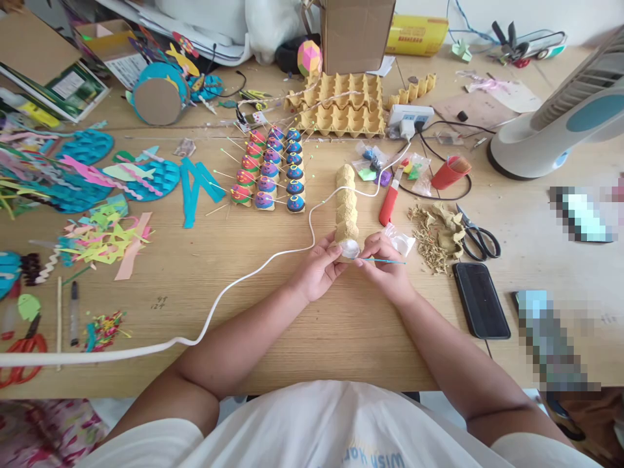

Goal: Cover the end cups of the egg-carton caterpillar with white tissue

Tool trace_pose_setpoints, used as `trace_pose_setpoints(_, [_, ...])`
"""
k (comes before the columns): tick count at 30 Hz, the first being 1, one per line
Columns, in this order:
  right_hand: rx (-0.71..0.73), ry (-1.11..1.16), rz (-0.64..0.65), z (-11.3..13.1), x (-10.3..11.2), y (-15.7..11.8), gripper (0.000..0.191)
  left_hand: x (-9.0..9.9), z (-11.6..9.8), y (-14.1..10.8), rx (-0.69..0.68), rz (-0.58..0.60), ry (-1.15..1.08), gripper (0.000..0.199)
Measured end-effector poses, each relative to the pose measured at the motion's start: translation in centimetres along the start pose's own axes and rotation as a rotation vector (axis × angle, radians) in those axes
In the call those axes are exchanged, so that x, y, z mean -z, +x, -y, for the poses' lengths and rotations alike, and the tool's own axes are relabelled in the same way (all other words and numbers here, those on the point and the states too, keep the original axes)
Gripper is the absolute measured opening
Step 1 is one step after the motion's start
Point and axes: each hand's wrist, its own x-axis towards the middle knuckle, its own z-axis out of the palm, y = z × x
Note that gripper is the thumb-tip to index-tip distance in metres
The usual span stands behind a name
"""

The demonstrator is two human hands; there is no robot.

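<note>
A bumpy tan egg-carton strip (346, 211) lies lengthwise in front of me, its near end tipped toward me. My left hand (318, 270) grips that end from the left, thumb on the edge. White, clay-like material (350, 248) covers the face of the near cup. Between the fingertips of my right hand (387, 265) is a thin blue stick (394, 262), its left tip close to the white material; whether it touches, I cannot tell. A small plastic bag with white stuff (402, 242) sits just beyond the right hand. A white cable (266, 261) crosses over the strip.
Painted caterpillars (266, 179) with pin antennae stand ahead left. Egg trays (341, 107) are at the back. To the right lie a red utility knife (389, 205), carton scraps (441, 234), black scissors (480, 240) and a phone (481, 300). Paper strips (110, 237) cover the left; a fan (550, 123) stands far right.
</note>
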Motion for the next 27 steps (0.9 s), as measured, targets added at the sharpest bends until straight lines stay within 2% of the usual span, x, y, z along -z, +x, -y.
trace_pose_setpoints(6, [0.010, -0.119, -0.034, -0.3, -0.2, -0.1, 0.027, 0.2, 0.1, 0.0, 0.003, 0.029, 0.040, 0.066])
trace_pose_setpoints(14, [0.024, -0.039, -0.012, -0.8, -0.2, -0.4, 0.029, 0.1, 0.1, 0.0, 0.000, 0.030, 0.020, 0.068])
trace_pose_setpoints(21, [0.072, -0.137, -0.104, -1.1, -0.5, -0.6, 0.026, 0.0, 0.1, -0.1, 0.006, 0.044, 0.030, 0.069])
trace_pose_setpoints(27, [0.097, -0.148, -0.120, -1.0, -0.5, -0.7, 0.028, 0.0, 0.1, -0.1, 0.009, 0.031, 0.031, 0.070])
